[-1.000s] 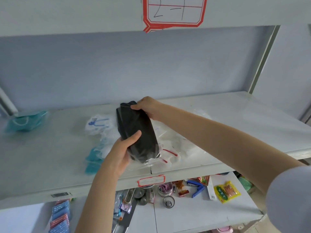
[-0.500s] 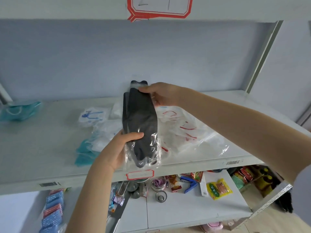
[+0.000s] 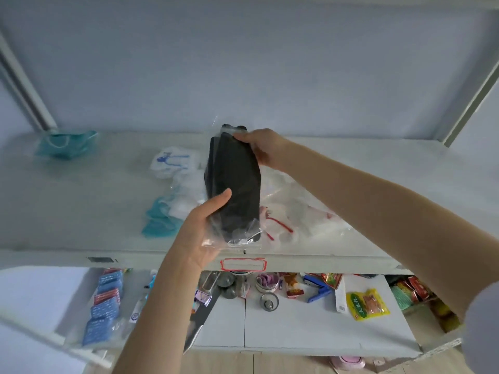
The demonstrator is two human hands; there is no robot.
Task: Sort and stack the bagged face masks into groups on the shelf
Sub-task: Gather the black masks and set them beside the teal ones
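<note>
A stack of black bagged masks (image 3: 237, 182) is held above the middle of the white shelf (image 3: 81, 211). My left hand (image 3: 201, 228) grips its near end from the left, thumb on top. My right hand (image 3: 263, 149) pinches its far end. Behind the stack lie white bagged masks with blue straps (image 3: 172, 163), teal bagged masks (image 3: 159, 222) and white bagged masks with red straps (image 3: 291, 220). A separate teal bagged mask pile (image 3: 64, 143) sits at the shelf's far left.
A red-bordered label (image 3: 243, 264) is stuck on the shelf's front edge. The lower shelf (image 3: 297, 327) carries blue packets (image 3: 104, 306), a yellow snack bag (image 3: 367, 303), a blue stapler (image 3: 317, 288) and small tins. Shelf uprights stand at both back corners.
The black mask stack has been lifted slightly and both hands stay on it. The camera tilted down, so the shelf label above left the view.
</note>
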